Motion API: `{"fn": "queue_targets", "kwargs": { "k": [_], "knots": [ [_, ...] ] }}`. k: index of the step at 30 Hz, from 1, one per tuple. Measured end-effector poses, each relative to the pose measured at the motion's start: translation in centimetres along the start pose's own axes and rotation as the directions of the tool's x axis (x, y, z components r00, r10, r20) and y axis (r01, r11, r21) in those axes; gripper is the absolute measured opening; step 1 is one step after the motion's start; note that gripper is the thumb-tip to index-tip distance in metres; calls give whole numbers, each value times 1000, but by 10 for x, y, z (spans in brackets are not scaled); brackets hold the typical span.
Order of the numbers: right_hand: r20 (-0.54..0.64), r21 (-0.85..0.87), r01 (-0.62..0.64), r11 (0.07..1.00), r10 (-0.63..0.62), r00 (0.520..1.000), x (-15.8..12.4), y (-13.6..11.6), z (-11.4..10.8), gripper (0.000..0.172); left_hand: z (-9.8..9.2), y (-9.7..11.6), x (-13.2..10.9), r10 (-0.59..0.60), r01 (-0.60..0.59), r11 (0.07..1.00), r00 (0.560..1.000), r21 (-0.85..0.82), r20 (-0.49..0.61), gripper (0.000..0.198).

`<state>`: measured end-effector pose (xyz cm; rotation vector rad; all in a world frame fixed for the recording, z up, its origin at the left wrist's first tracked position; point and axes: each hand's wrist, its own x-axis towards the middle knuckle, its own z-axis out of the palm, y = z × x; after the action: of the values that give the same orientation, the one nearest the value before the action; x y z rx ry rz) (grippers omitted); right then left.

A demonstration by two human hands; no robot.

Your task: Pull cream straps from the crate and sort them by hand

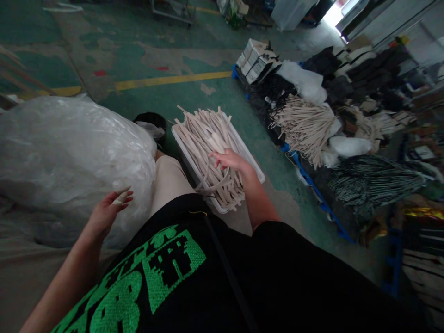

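My right hand [227, 160] reaches over a white plastic tray [255, 171] heaped with long beige fabric strips [203, 132]. Its fingers are apart and partly bent, just above or touching the strips; no strip is plainly gripped. One strip loops in a curve below the hand. On the other side, my left hand [113, 206] hovers by a big clear plastic bag [79, 148]. Its fingers are closed around something small and pale, too blurred to name.
A dark round bin [152, 124] stands between the bag and the tray. To the right, blue pallets [312, 185] carry bundles of beige cords [305, 125], dark green cords [378, 180] and white plastic bags [303, 81]. A wheeled cart [173, 11] stands farther off.
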<state>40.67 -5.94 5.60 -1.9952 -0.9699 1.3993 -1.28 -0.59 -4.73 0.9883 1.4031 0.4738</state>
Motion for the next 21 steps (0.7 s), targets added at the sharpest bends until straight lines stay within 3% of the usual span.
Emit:
{"fn": "queue_targets", "kwargs": {
  "k": [2, 4, 7, 9, 13, 17, 19, 21],
  "knots": [
    [-49, 93, 112, 989, -108, 993, -12, 0, -14, 29, 1, -3, 3, 4, -5, 999, 1000, 48, 20, 63],
    [-136, 101, 147, 984, -133, 982, -21, 0, -26, 32, 5, -6, 6, 6, -10, 997, 999, 82, 43, 66],
    [-238, 15, 42, 999, -38, 971, -20, 3, -34, 28, 12, -9, 10, 0, -12, 990, 996, 142, 89, 70],
    [-244, -1, 5, 1000, -5, 970, -8, 8, -27, 25, 15, -12, 10, -10, -12, 985, 992, 174, 122, 73],
    [-152, 9, -29, 1000, 30, 988, 27, 15, 11, 17, 14, -18, 8, -58, 31, 979, 990, 199, 131, 79],
    [112, 307, 68, 949, -107, 988, 50, 3, 73, 30, 19, -16, 1, -23, 5, 988, 994, 157, 110, 80],
    [275, 437, 98, 894, -237, 932, 50, -9, 107, 34, 28, -10, -5, 32, -47, 991, 992, 123, 124, 80],
    [432, 509, 83, 856, -338, 836, 44, -23, 141, 34, 39, -2, -12, 94, -108, 991, 982, 76, 166, 81]
  ]
}}
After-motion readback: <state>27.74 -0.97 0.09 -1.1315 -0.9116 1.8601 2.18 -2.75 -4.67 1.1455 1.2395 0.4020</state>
